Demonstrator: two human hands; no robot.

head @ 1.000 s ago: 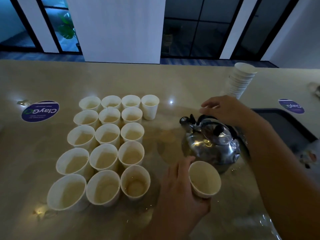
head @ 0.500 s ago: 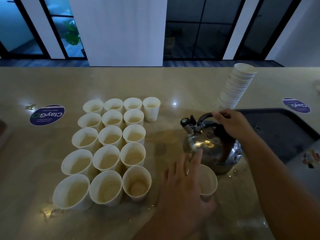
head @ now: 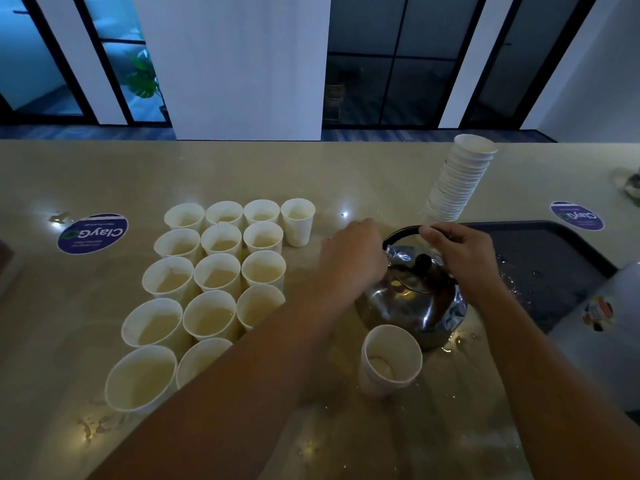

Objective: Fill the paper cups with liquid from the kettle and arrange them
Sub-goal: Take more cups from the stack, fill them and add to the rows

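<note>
On counter, upright kettle (head: 412, 303): right hand (head: 464, 258) grips handle, left hand (head: 353, 254) unclear.

The left forearm (head: 242, 358) crosses the near right corner of the block of filled cups (head: 214, 271), hiding one cup there completely and covering part of its neighbours. The left hand (head: 353, 251) covers the kettle's (head: 415, 306) spout side, so what its fingers touch cannot be told. A dark tray (head: 554, 271) is cut short by a pale object at the right edge. The small print on the round sticker (head: 92, 233) is unreadable.
</note>
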